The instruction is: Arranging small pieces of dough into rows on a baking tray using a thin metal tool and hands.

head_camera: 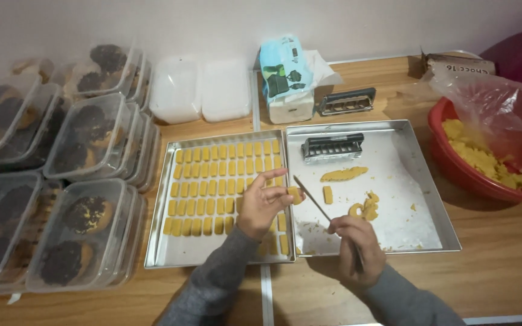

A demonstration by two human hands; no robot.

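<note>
My left hand [263, 202] hovers over the left metal tray [159, 241] and pinches a small yellow dough piece [296, 195] between thumb and fingers. Several rows of similar yellow dough pieces [212, 181] fill that tray. My right hand [357, 244] grips a thin metal blade [312, 198] that points up and left toward the held piece. On the right metal tray [424, 181] lie a ridged dough strip [344, 174], one cut piece [328, 194], dough scraps [367, 207] and a metal cutter mould [332, 147].
Stacks of clear plastic boxes with dark-topped cookies [61, 175] crowd the left. Two white lidded containers [200, 89], a tissue pack [288, 75] and a second metal mould [347, 101] sit at the back. A red bowl of yellow dough [484, 157] under a plastic bag stands right.
</note>
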